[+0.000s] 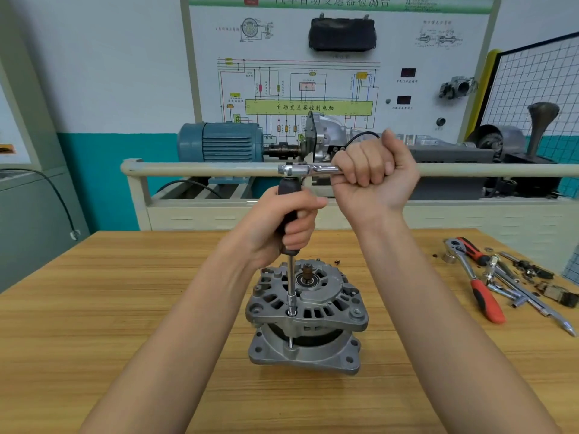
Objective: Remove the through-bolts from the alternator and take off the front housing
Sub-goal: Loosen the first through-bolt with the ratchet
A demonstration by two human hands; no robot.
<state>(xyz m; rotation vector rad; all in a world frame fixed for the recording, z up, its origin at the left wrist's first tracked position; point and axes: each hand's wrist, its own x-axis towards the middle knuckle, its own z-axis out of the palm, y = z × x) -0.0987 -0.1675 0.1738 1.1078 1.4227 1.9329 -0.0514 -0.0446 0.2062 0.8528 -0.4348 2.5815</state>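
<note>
Standing upright near the middle of the wooden table (109, 308), the alternator (305, 317) has bare tabletop all round it — wide to its left and toward the near edge, narrower on the right, where loose tools lie. The left hand (288, 227) is wrapped round the black handle of a socket driver (291, 277) whose shaft runs straight down, its socket seated on a through-bolt (290, 341) at the front housing (310, 296) rim; the bolt's shank shows in the gap below. The right hand (372, 170) is closed in a fist round the handle of a chrome ratchet (308, 169) lying level across the driver's top, its head on the driver's upper end. Both forearms reach in from the near edge and pass either side of the alternator. Near the right edge sit a red-handled ratchet (479, 286), chrome extension bars (526, 296) and small dark parts (554, 292) — touching in a heap. Behind the far edge a pale rail (203, 169) fronts a training bench with a blue motor (222, 145).
</note>
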